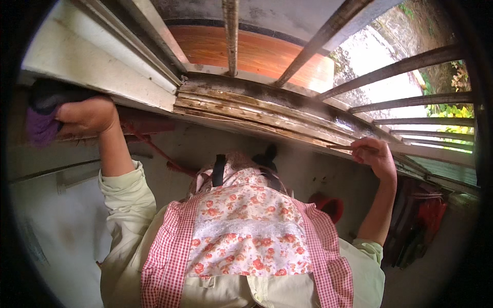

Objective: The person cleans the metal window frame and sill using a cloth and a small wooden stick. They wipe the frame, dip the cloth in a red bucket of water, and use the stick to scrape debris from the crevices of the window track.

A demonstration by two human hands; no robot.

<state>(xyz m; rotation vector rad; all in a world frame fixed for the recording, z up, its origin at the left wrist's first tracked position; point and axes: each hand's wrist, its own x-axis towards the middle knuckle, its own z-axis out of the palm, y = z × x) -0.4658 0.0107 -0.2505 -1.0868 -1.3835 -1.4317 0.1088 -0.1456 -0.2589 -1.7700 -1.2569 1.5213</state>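
Off to the left, my left hand (86, 113) is bent round a purple cloth (42, 125). A dark, blurred thing (50, 94) lies against that hand; what it is cannot be made out. My right hand (371, 154) pinches a thin brown stick-like tool (341, 147) at the right end of the window sill. The tool's tip points left along the sill's inner edge. In front of me runs the window's sliding track (246, 109), with brown dirt in its grooves and wet-looking shine towards the right.
Upright metal bars (231, 38) stand beyond the track. A pale window frame (115, 65) borders it at left. An orange wooden board (254, 48) lies outside. Below the sill are a red container (331, 208) and dark red hanging things (420, 219). I wear a floral apron (250, 215).
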